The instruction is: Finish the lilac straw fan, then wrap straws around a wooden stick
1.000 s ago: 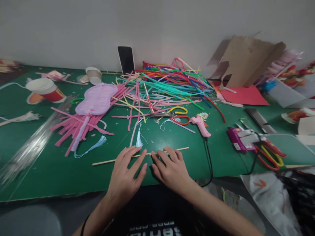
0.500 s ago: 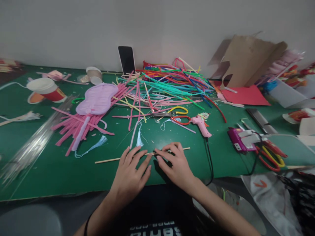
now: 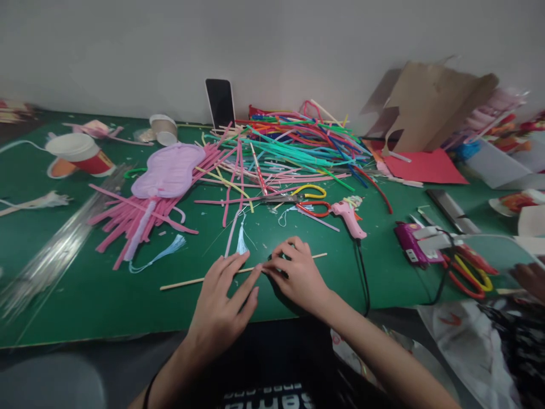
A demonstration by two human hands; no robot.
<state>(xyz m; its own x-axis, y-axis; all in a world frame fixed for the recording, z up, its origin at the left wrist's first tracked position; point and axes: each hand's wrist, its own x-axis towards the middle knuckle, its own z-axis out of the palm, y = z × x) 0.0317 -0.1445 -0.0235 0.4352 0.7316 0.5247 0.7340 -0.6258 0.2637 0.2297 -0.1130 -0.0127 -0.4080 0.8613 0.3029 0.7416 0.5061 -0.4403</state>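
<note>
A thin wooden stick (image 3: 183, 284) lies slantwise across the green table close to its front edge, its middle hidden by my hands. My left hand (image 3: 227, 292) rests over it with fingers stretched and apart, the index fingertip near the stick's middle. With thumb and forefinger together, my right hand (image 3: 296, 272) pinches the stick at about its middle; whether some small thing is there too cannot be made out. Just beyond my left fingers is a light-blue tassel (image 3: 241, 238). A pink glue gun (image 3: 351, 218) lies to the right of my right hand.
Scissors (image 3: 293, 197) and a heap of coloured pipe cleaners (image 3: 293, 142) lie behind my hands. To the left are a lilac padded piece (image 3: 170, 167), a paper cup (image 3: 80, 153) and clear strips (image 3: 59, 238). A phone (image 3: 220, 103) leans on the wall. Another person's hand (image 3: 530, 278) shows at far right.
My right fingers have bunched up and curled in around the stick. The stick has shifted slightly left and tilted more. Another person's hand has come in at the right edge.
</note>
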